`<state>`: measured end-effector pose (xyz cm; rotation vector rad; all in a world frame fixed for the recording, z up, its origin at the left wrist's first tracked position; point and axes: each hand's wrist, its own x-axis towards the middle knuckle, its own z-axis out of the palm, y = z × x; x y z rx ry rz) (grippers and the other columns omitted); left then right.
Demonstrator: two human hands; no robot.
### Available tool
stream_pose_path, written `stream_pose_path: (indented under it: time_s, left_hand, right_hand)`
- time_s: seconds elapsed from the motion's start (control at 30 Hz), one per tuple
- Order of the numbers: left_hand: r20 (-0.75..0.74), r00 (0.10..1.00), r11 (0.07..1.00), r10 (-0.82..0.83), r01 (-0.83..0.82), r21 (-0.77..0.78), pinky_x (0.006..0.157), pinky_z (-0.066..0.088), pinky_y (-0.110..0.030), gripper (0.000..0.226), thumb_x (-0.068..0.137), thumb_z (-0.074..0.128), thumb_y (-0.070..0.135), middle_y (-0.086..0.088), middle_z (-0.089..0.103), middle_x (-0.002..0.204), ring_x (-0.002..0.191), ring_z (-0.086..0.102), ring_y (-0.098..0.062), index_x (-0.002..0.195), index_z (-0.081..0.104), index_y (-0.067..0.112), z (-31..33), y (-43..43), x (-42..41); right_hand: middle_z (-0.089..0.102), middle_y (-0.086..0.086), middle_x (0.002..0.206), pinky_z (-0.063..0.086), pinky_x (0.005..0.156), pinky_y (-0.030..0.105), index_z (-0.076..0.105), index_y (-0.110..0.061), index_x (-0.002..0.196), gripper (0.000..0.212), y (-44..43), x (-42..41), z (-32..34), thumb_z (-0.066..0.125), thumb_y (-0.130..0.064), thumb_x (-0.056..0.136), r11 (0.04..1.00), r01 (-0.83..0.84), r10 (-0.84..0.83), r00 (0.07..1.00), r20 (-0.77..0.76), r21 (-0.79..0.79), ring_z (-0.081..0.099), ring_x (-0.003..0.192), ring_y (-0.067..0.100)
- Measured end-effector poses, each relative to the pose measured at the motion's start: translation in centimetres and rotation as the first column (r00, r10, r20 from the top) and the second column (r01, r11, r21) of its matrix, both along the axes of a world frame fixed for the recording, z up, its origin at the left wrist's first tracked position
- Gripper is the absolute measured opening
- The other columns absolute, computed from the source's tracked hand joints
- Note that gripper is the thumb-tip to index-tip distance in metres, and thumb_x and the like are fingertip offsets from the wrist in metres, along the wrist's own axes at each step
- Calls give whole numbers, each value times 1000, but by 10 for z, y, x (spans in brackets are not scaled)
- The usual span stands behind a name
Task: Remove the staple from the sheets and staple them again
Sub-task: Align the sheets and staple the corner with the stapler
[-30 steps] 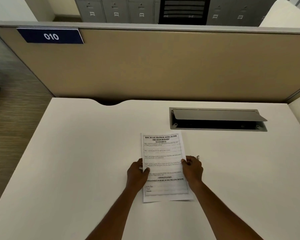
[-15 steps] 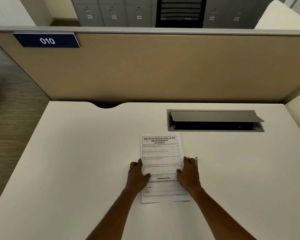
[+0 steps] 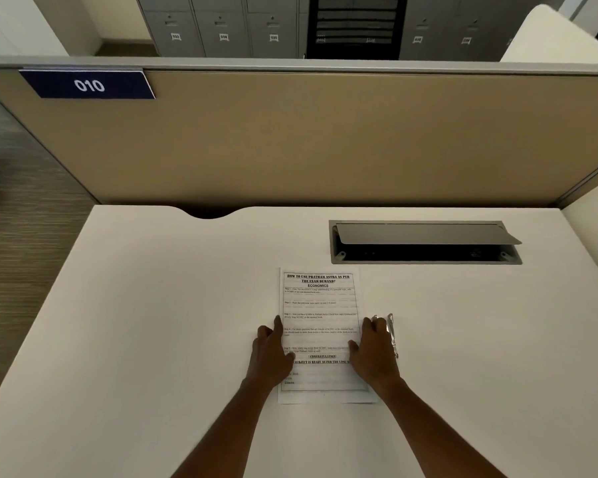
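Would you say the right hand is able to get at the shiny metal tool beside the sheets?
Probably yes: the metal tool lies just beside the right hand, with nothing visible between them.

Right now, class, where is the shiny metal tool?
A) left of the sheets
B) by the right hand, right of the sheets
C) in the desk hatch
B: the metal tool lies just outside the right hand, past the right edge of the sheets.

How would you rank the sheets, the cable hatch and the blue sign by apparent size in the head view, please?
1. sheets
2. cable hatch
3. blue sign, farther off, so true size unsure
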<state>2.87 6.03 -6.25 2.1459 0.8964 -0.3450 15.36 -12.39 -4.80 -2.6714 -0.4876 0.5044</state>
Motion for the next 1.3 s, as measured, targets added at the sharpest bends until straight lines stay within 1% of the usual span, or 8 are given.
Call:
stream_pose_path:
  time_s: [0.13,0.23,0.37,0.43,0.57,0.87,1.13,1.3]
  left_hand:
    - [13,999,998,40,-39,-46,114,43,-42,97,93,70,29,-10,38,143,135,44,-28,162,3,14,-1,3,-1]
    - [50,996,994,73,-68,-85,110,47,-43,100,92,72,31,-7,42,138,131,48,-24,162,2,16,-1,6,-5]
    - [79,995,996,56,-50,-69,104,50,-38,99,90,73,32,-1,42,122,118,52,-20,162,6,24,0,6,-9]
    - [86,995,998,40,-35,-48,103,51,-37,97,89,74,33,2,40,117,116,52,-19,162,11,26,1,6,-7]
    - [94,995,1000,21,-19,-24,102,52,-36,92,89,75,32,2,40,116,115,52,-19,161,18,26,0,4,-5]
    - [88,996,1000,17,-17,-2,100,51,-34,94,88,76,33,1,41,115,108,49,-15,161,17,25,-1,6,-6]
    - [127,991,999,32,-30,-21,96,52,-32,92,86,78,31,2,42,108,103,51,-15,160,22,26,7,4,-7]
    - [122,992,999,35,-32,-26,97,50,-30,91,87,77,33,2,43,108,102,51,-14,160,23,26,8,5,-7]
  right_hand:
    - [54,15,124,52,91,38,52,-3,123,37,-4,2,12,62,-21,92,999,18,-21,996,81,37,53,118,32]
    - [59,15,109,53,74,36,58,-2,118,33,-19,8,18,66,-16,89,987,107,-130,970,207,118,59,101,33]
    - [60,18,105,50,75,40,61,1,114,35,-42,14,12,70,-18,86,947,309,-318,942,111,89,59,97,38]
    - [60,16,100,47,70,36,64,0,106,28,-47,13,6,68,-21,88,935,345,-351,933,82,76,60,88,35]
    - [57,9,82,36,60,31,65,-3,85,16,-46,16,-1,64,-18,91,930,353,-363,927,97,106,49,67,24]
    - [62,17,82,41,63,33,66,1,85,22,-33,50,-5,67,-21,91,925,371,-377,924,67,87,61,79,35]
    - [55,11,73,37,58,31,64,-1,75,27,-38,49,-10,69,-23,89,938,329,-339,936,90,109,52,64,27]
    - [49,10,65,32,55,28,47,-12,60,36,-44,48,-12,74,-19,83,949,288,-301,948,100,130,46,57,25]
